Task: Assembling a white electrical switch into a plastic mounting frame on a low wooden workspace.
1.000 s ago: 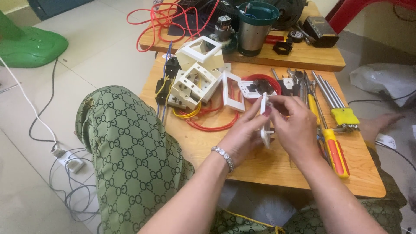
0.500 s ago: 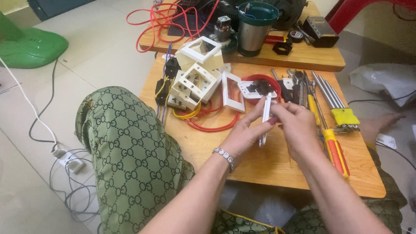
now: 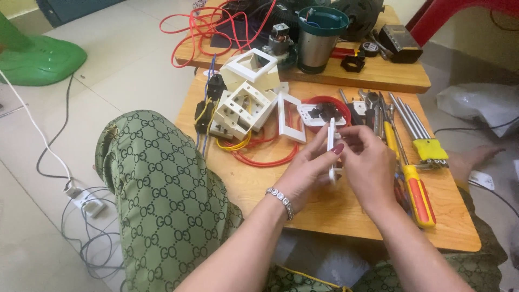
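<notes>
Both hands hold a thin white plastic frame piece (image 3: 331,141) upright above the low wooden table (image 3: 346,211). My left hand (image 3: 308,170), with a beaded bracelet on the wrist, pinches its left side. On the other side my right hand (image 3: 367,162) grips it with fingers curled around the edge. Just behind the hands lie a white rectangular faceplate (image 3: 291,117) and a red round lid (image 3: 324,108) with white and black parts in it.
White socket boxes (image 3: 243,105) with yellow and red wires sit at the table's left. Screwdrivers (image 3: 413,181) and metal rods (image 3: 405,116) lie at the right. A second wooden board behind carries a steel cup (image 3: 319,38), red cable and motor parts. My green patterned knee (image 3: 157,184) is at left.
The hands have lifted the white frame piece slightly and turned it more upright; the fingers have shifted their grip along its edges.
</notes>
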